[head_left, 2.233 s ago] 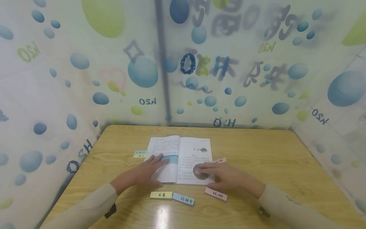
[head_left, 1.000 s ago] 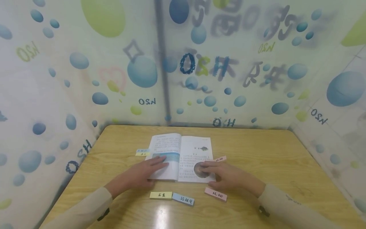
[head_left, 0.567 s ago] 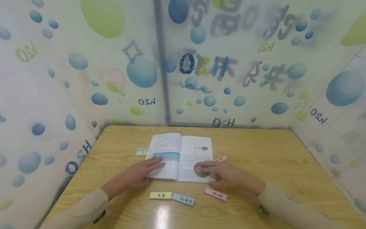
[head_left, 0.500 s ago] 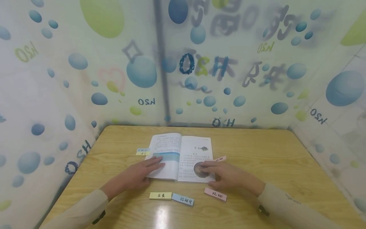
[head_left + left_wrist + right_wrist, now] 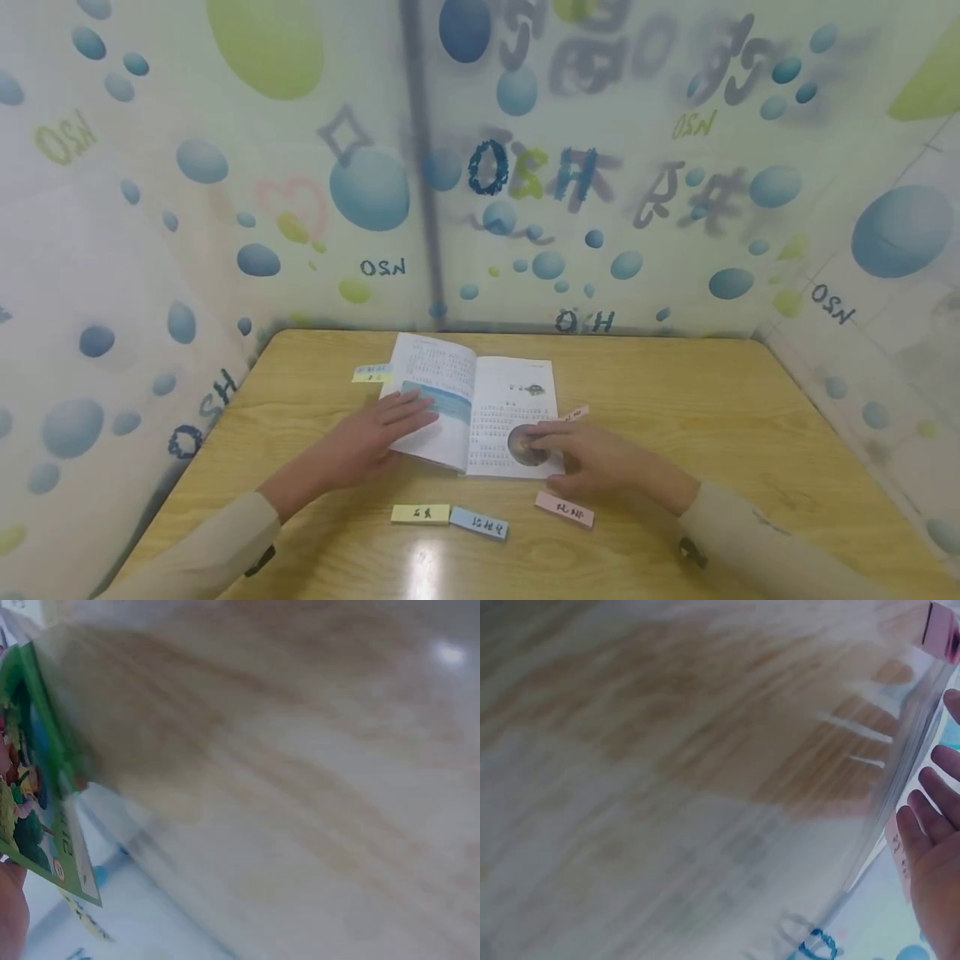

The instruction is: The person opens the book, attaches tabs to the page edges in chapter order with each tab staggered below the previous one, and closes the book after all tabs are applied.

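Observation:
An open book (image 5: 495, 392) lies on the wooden table, its left half tilted up off the tabletop. My left hand (image 5: 363, 437) holds that half near its lower left edge, fingers over the page and thumb hidden behind. The green illustrated cover (image 5: 45, 817) shows from outside in the left wrist view. My right hand (image 5: 600, 458) rests on the right page by a round dark picture, its fingers (image 5: 922, 810) extended. Blue and yellow sticky tabs (image 5: 372, 373) stick out of the book's left side, a pink sticky tab (image 5: 576, 413) out of the right.
Below the book lie a yellow sticky-note pad (image 5: 420, 514), a blue pad (image 5: 478, 523) and a pink pad (image 5: 564, 509), all with handwriting. Bubble-printed walls (image 5: 630, 208) enclose the table (image 5: 705, 392) at the back and sides.
My left hand first slid left to the book's edge, then rose with the left half, which now tilts up with its sticky tabs. The right hand stays in place.

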Available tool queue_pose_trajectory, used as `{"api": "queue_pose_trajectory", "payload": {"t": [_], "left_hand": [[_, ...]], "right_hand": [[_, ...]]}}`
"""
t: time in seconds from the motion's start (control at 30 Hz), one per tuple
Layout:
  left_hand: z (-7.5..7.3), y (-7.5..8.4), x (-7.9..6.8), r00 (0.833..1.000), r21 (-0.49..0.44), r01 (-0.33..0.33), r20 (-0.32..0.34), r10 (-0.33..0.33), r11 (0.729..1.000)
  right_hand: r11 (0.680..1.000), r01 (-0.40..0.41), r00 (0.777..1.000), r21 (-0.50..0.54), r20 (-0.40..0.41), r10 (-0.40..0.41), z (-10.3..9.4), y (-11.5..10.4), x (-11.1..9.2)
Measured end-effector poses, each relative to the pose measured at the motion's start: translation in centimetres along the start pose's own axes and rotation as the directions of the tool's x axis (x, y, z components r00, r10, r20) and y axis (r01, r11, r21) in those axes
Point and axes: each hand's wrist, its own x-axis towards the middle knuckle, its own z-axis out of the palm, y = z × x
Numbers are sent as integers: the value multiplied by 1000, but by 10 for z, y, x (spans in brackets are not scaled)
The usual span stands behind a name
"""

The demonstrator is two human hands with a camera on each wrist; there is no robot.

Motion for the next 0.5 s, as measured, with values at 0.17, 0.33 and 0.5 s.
{"api": "queue_pose_trajectory", "payload": {"t": [0.17, 0.33, 0.5], "left_hand": [[-10, 7, 21, 998, 58, -62, -15, 63, 996], [-20, 15, 47, 990, 124, -138, -16, 141, 983], [-24, 22, 72, 982, 150, -186, 19, 185, 971]], "right_hand": [[1000, -16, 999, -2, -51, 16, -9, 5, -9], [1000, -9, 989, 10, -151, 11, -22, 12, -24], [1000, -24, 967, -8, -252, 21, -31, 23, -37]]}}
